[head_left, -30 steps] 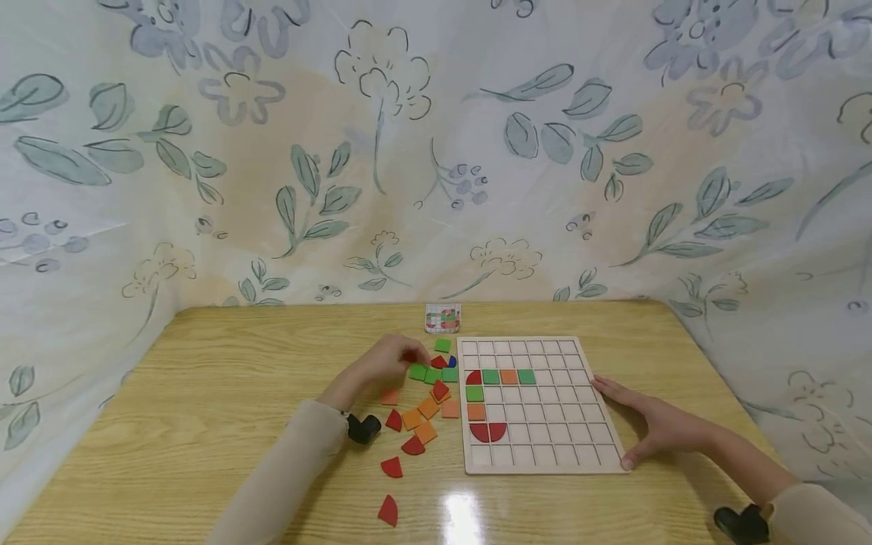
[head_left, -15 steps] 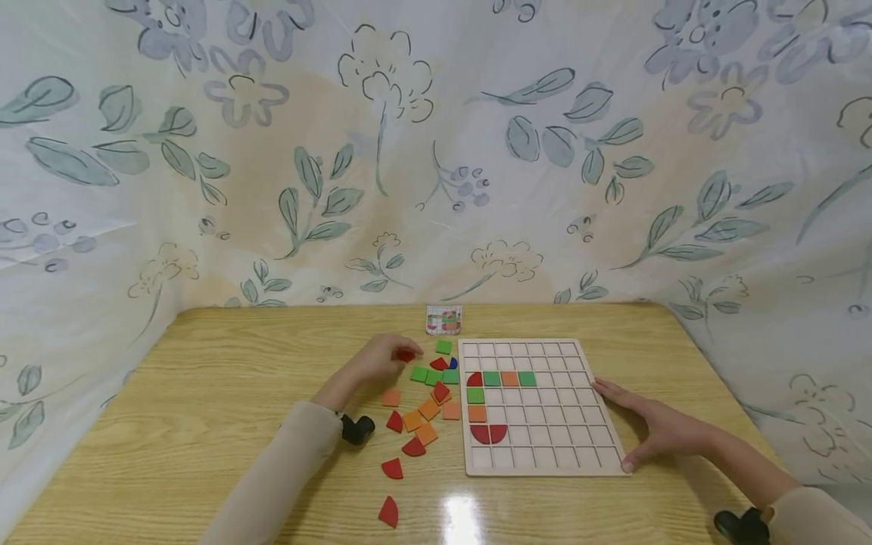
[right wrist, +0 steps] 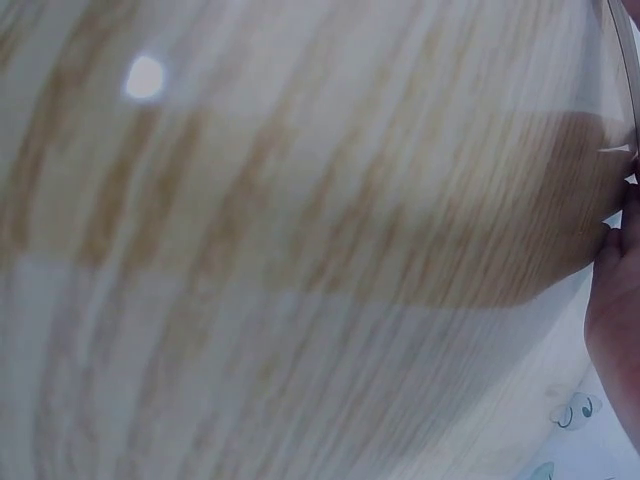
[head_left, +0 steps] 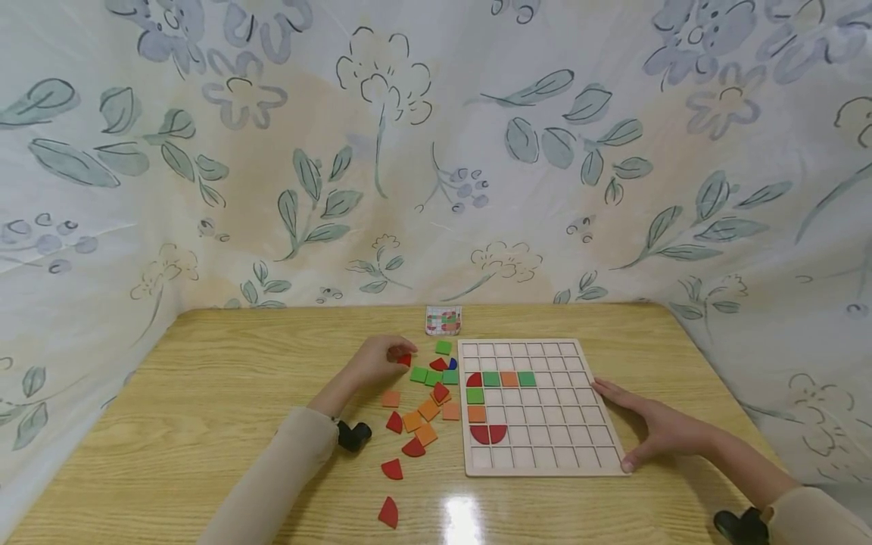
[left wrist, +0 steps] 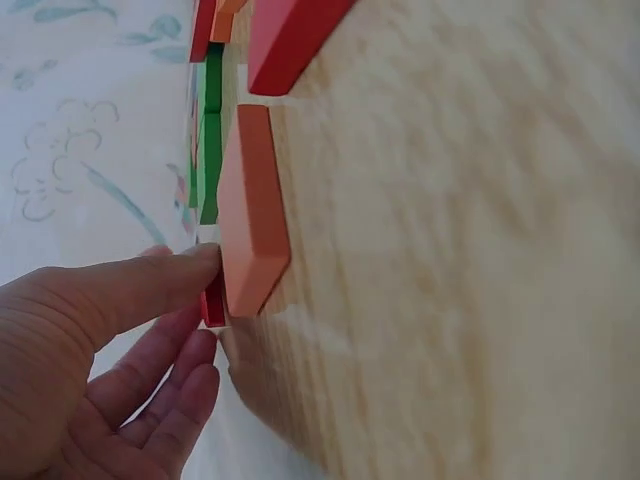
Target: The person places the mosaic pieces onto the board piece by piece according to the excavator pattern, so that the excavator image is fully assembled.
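My left hand (head_left: pixel 378 359) pinches a red quarter-circle tile (head_left: pixel 405 359) low over the table, just left of the green square tiles (head_left: pixel 418 375). In the left wrist view, the thumb and fingers hide most of that red tile (left wrist: pixel 212 308), and an orange square tile (left wrist: pixel 250 210) lies right beside it. My right hand (head_left: pixel 661 428) rests spread along the right edge of the wooden grid board (head_left: pixel 545 435), its thumb at the near corner. Red, green and orange tiles fill part of the board's left columns and one row.
Loose tiles lie between the left forearm and the board, among them an orange square (head_left: pixel 425 434), a red quarter circle (head_left: pixel 391 469) and a small blue piece (head_left: pixel 453 364). A pattern card (head_left: pixel 443 321) lies at the table's back edge, before a flowered cloth (head_left: pixel 422 151).
My left hand has drawn back left from the green tiles with a red quarter-circle tile in its fingers, then dipped slightly. My right hand has stayed at the board's edge.
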`<state>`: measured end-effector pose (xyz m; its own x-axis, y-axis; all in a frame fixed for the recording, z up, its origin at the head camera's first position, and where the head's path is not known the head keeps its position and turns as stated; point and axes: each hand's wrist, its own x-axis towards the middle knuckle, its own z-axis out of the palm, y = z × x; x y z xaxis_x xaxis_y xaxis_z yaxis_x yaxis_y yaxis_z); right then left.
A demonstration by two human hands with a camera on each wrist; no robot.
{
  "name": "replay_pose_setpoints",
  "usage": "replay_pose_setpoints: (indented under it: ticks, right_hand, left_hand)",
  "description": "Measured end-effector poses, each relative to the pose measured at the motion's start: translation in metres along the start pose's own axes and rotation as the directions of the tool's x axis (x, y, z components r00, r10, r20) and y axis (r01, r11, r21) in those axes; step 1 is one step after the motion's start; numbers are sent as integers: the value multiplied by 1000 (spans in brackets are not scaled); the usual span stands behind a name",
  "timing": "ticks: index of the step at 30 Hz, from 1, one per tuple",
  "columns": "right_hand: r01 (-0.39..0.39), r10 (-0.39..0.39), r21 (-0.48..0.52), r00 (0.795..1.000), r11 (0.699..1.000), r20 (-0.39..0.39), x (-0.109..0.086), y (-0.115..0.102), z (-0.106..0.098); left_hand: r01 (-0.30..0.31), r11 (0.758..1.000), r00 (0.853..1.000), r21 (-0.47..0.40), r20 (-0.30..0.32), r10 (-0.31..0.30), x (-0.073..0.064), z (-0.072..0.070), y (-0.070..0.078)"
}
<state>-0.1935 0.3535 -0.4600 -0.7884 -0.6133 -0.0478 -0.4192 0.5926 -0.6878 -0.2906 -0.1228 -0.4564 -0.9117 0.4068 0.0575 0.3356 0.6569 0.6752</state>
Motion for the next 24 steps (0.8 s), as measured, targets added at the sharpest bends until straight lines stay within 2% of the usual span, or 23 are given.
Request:
replay_pose_setpoints:
  ticks: [7,13,16,20,24]
  right_hand:
    - [4,-4,-15,1000,1000,-2,0,-2,0]
    - [3,-3,-9,1000,1000,1,0,-4,-1]
    - [2,-2,-3,1000,1000,1,0,-3,0]
    - [-9,9,-7,1000,1000,0,0,-3,0]
    - [-21,21,-9,1000,1000,0,0,-3,0]
  left_hand:
    - [2,1000,1000,-14,-26,-2,0,2,-2]
    - [56,998,998,-32,-29,-57,1,-3,1]
    - [40,999,999,-29,-32,-41,2,-8,6]
    - [-13,1000,1000,-1,-22,13,4,-14,12]
    - [-48,999,999,19,-15,48,6,-16,16]
